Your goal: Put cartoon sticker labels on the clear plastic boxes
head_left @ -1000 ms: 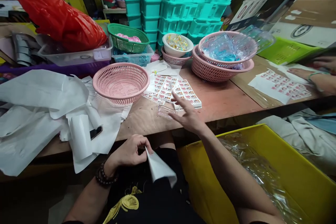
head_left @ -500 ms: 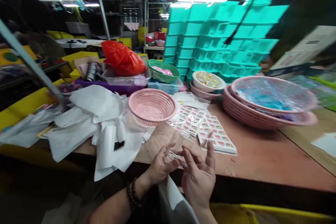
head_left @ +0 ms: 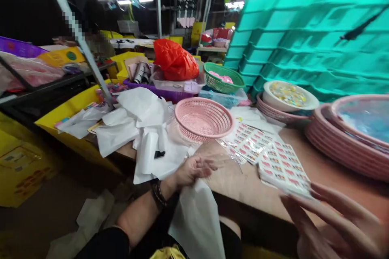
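My left hand (head_left: 192,170), a dark bead bracelet on its wrist, pinches a clear plastic bag (head_left: 223,162) near the table's front edge. My right hand (head_left: 337,222) is at the lower right, blurred, its fingers apart and nothing seen between them. Its fingertips are close to the front corner of a stack of printed sticker sheets (head_left: 284,164). Beyond my left hand sits a pink plastic basket (head_left: 203,117), with nothing visible inside. White paper (head_left: 197,218) hangs below my left hand, over my lap.
Crumpled white sheets (head_left: 142,107) lie left of the pink basket. Behind are a red bag (head_left: 175,60), a green basket (head_left: 223,77) and a white bowl (head_left: 288,96). Stacked pink baskets (head_left: 349,145) stand right, before tall teal crates (head_left: 304,36). A metal pole (head_left: 82,44) rises left.
My right hand has moved away from my left, to the lower right, with fingers spread. My left hand still holds the clear bag. The view has turned left.
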### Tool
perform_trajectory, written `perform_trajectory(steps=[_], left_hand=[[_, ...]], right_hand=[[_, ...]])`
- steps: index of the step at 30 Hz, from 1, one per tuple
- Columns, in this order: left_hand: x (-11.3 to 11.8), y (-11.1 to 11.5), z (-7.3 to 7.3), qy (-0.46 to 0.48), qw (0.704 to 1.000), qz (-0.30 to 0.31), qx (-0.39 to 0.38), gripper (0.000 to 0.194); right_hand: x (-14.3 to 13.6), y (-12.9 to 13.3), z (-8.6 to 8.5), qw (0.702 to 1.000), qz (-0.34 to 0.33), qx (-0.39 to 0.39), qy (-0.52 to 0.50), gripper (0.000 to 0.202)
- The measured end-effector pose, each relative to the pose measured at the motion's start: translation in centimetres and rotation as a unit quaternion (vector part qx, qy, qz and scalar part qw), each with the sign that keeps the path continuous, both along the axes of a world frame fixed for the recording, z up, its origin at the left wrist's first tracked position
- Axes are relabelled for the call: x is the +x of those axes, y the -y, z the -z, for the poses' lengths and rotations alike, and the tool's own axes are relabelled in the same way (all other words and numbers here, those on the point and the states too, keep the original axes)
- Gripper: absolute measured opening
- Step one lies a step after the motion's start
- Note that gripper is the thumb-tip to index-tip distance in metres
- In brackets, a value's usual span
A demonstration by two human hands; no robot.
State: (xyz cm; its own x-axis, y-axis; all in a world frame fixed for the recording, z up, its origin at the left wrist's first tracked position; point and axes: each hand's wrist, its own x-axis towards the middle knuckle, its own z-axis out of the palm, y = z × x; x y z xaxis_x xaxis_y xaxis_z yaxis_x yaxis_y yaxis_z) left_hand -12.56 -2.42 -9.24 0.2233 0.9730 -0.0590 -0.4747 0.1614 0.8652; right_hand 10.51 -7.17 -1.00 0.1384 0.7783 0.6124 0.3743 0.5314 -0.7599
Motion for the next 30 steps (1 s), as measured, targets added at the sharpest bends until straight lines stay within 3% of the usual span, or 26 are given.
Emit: perform_trajectory(steps=[2, 5, 8, 12, 17, 30], left_hand=[[-0.3, 0.1, 0.2, -0.004, 0.999, 0.039, -0.018, 0.076], [-0.3, 0.4, 0.4, -0.004, 0.995, 0.095, -0.030, 0.076], [-0.3, 0.7, 0.5, -0.010, 0.990, 0.135, -0.028, 0.078], [-0.2, 0.6, 0.5, -0.030, 0.989, 0.145, -0.021, 0.084], [-0.1, 0.3, 0.8, -0.044, 0.989, 0.138, -0.019, 0.086], [-0.1, 0.4, 0.8, -0.066, 0.990, 0.124, -0.025, 0.085]], right_hand=[[-0.2, 0.6, -1.6, 0.999, -0.027, -0.030, 0.025, 0.006], [-1.1, 0.1, -2.7, 0.977, -0.118, -0.176, 0.019, 0.023], [-1.6, -1.1, -2.7, 0.942, -0.166, -0.293, 0.003, 0.033], [-2.0, -2.3, -2.2, 0.908, -0.198, -0.366, -0.042, 0.035], [-2.5, -2.8, -1.3, 0.894, -0.206, -0.391, -0.072, 0.031], [-2.7, -2.8, -0.2, 0.909, -0.187, -0.368, -0.063, 0.038]])
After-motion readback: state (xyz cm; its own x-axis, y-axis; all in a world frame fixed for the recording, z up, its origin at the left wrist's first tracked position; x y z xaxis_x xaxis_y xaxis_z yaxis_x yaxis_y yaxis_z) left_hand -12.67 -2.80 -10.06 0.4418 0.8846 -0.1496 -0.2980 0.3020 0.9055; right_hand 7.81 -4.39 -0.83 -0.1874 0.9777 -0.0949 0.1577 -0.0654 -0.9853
